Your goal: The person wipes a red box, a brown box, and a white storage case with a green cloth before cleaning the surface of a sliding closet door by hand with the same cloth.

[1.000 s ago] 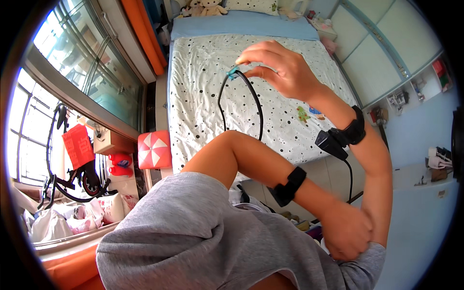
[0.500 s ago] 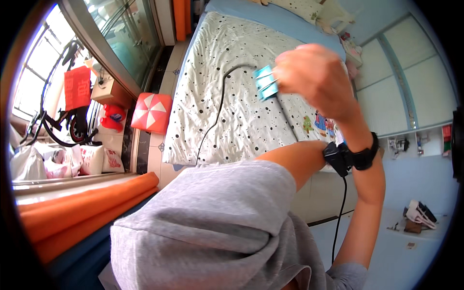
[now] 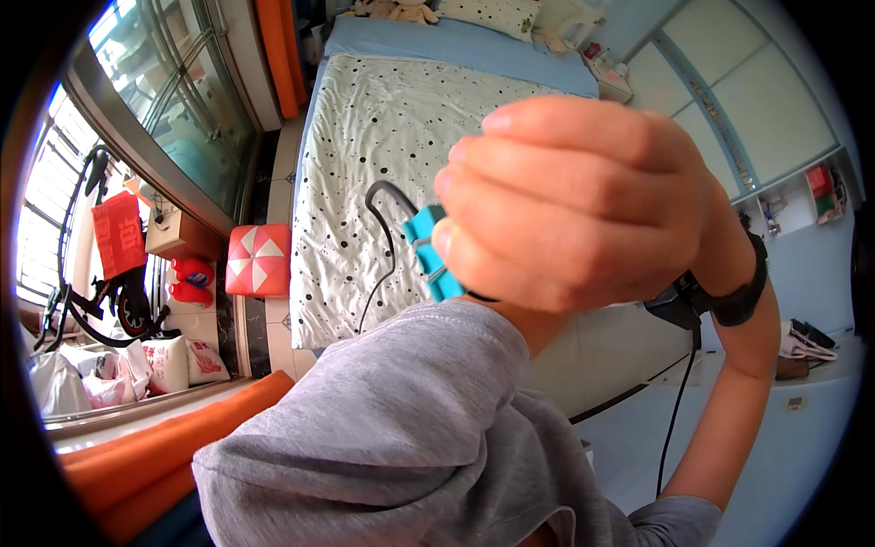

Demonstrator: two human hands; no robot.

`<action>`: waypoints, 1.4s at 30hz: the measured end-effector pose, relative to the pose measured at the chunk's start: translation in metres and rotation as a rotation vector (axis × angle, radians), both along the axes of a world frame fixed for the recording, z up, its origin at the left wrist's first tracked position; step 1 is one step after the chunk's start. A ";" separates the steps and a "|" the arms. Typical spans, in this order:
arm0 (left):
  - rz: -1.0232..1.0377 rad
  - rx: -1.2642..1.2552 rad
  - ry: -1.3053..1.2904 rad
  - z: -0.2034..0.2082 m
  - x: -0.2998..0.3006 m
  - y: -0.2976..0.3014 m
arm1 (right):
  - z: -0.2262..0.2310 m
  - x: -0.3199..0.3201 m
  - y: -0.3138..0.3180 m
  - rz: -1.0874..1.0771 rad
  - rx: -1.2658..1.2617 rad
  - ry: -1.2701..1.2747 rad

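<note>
clip, teal, broad-bodied, silver wire handles: held in the air, seen against the near part of the bed. right hand is curled closed with its back to the viewer, four fingers bunched, and has hold of the clip's edge at the lowest fingertip; thumb hidden beneath, so far side of the pinch not readable. left hand out of sight: how far its fingers are spread, or what they have hold of, cannot tell; only part of the left arm and its grey sleeve show, by the near end of the bed. black cord meets the clip on the side toward the head of the bed, bends over and runs to the bed's near edge, then behind the sleeve. handling estimate: clip body probably thin spring steel, light, stiff, hard to break; painted faces a little slick, wires slicker. cord looks bendy yet springy, and should twist the clip if left to swing above the bed. best hold, judged: thumb and forefinger across the broad teal faces; squeeze both wires only to part the mouth, expecting firm pushback. keep fingertips off the mouth; it would likely snap.
</note>
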State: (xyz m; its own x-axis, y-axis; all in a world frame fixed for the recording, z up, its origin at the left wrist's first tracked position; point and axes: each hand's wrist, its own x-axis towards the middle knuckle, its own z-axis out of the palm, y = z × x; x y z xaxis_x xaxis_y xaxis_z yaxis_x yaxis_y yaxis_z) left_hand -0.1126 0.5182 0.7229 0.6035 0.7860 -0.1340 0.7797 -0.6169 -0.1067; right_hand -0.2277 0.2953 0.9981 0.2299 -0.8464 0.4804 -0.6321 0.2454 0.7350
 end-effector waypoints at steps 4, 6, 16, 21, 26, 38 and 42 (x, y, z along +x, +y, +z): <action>0.003 -0.007 -0.025 -0.006 0.005 -0.003 | -0.017 0.011 0.003 -0.150 -0.011 -0.193; 0.008 -0.008 -0.019 -0.005 0.007 -0.005 | -0.023 0.010 0.006 -0.271 0.022 -0.246; -0.079 -0.027 -0.020 0.010 0.022 -0.017 | -0.053 -0.008 0.072 -0.677 0.052 -0.588; -0.259 -0.111 -0.086 0.037 0.043 -0.073 | -0.062 0.019 0.120 -1.205 -0.207 -1.081; -0.422 -0.153 -0.365 0.022 0.040 -0.123 | -0.042 0.069 0.144 -1.265 -0.572 -0.951; -0.176 -0.769 -0.879 -0.026 0.047 -0.126 | -0.183 0.292 0.016 -1.429 -2.130 -0.544; -0.369 -0.877 -0.882 -0.057 0.109 -0.130 | -0.270 0.336 -0.074 -1.823 -2.486 -0.217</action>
State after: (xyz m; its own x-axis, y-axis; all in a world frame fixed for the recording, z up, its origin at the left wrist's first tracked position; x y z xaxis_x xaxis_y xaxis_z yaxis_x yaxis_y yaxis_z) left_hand -0.0036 0.3878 0.6664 0.9121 0.4084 0.0352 0.1496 -0.4115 0.8990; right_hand 0.1080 0.2210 0.7276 0.4005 0.9155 0.0377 0.5432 -0.2041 -0.8144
